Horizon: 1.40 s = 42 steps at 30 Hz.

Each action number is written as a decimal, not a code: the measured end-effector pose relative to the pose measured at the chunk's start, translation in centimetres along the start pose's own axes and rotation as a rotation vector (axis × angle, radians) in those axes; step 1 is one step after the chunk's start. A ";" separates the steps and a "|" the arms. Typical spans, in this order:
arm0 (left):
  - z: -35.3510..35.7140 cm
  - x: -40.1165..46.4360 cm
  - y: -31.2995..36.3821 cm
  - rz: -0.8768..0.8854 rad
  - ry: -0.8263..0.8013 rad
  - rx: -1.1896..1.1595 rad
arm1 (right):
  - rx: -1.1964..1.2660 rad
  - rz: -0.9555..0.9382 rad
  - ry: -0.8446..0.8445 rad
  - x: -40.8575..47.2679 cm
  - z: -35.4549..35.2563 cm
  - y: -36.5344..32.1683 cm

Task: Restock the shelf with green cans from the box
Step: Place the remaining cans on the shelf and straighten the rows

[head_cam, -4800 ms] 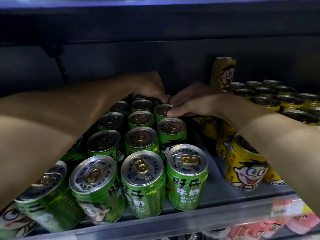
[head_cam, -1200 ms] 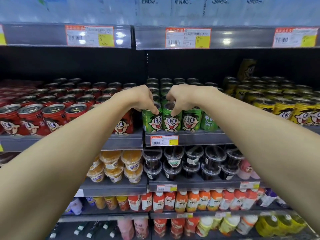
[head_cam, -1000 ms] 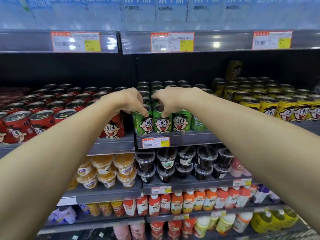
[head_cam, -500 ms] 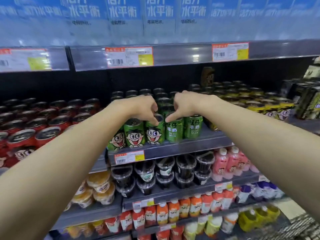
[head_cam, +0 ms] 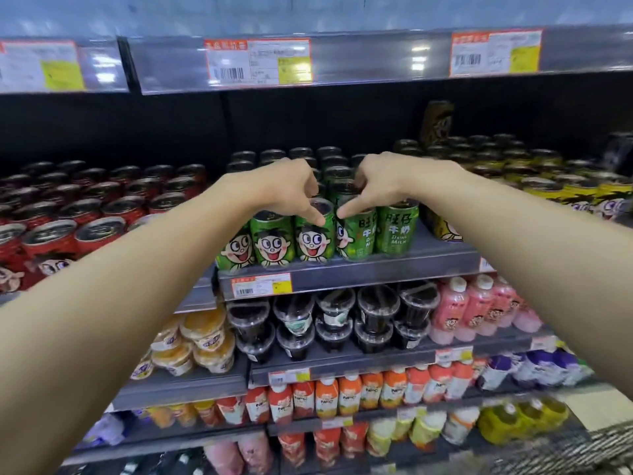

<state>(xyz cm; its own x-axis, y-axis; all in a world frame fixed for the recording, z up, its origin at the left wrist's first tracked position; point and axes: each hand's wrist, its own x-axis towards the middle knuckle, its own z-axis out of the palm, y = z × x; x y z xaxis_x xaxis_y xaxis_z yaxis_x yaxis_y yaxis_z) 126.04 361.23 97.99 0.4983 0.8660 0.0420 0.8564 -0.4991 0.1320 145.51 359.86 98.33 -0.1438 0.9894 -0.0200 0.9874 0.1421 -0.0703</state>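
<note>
Red cans [head_cam: 102, 214] and yellow cans [head_cam: 555, 186] flank the green cans [head_cam: 394, 231].

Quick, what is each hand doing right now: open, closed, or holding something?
Left hand: grips a front-row green can at its rim.
Right hand: grips the neighbouring green can.

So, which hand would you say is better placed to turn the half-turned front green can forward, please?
Likely the right hand: its fingers hold the half-turned can, while the left hand holds its forward-facing neighbour.
</note>
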 end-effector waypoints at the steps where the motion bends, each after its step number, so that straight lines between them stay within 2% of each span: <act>1: 0.2 0.0 0.1 0.008 0.009 -0.005 | -0.039 0.033 0.017 0.0 0.2 -0.2; 7: 0.3 -0.2 0.4 0.015 0.011 0.022 | -0.089 -0.013 -0.113 -0.3 -1.1 -0.9; 12: 0.3 -0.2 0.8 -0.001 0.040 0.049 | -0.066 -0.034 -0.029 0.0 -1.0 -0.4; 19: 0.2 0.0 0.6 -0.013 0.020 0.064 | 0.033 -0.127 -0.054 0.3 -0.4 -0.8; 24: 0.7 -0.5 0.6 -0.007 0.049 0.008 | -0.016 -0.016 -0.050 0.3 -0.2 -0.1; 30: 0.8 -0.8 0.7 -0.025 0.057 0.002 | 0.004 -0.094 -0.070 -0.6 -0.4 -0.1; 34: 0.6 -1.0 1.0 -0.024 0.047 0.020 | -0.215 -0.133 -0.067 -1.2 -0.2 -1.4; 36: 0.5 -1.0 1.3 -0.014 0.019 0.063 | -0.264 -0.101 -0.057 -1.8 -0.9 -1.8; 38: 0.0 -1.1 1.3 -0.018 -0.019 0.116 | -0.198 -0.034 -0.005 -2.7 -2.5 -1.0; 40: -1.0 -1.0 1.5 -0.002 0.011 0.128 | -0.158 0.061 0.043 -3.4 -3.6 0.7; 42: -1.5 -0.3 2.3 0.060 0.066 0.073 | -0.128 0.194 0.004 -3.8 -3.6 2.0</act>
<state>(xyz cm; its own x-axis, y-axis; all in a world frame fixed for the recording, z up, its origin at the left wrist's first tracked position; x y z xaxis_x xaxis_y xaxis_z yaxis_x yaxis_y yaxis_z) 127.65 359.88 99.81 0.5410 0.8334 0.1129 0.8341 -0.5489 0.0546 148.24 356.48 101.85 0.0499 0.9986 -0.0173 0.9969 -0.0488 0.0613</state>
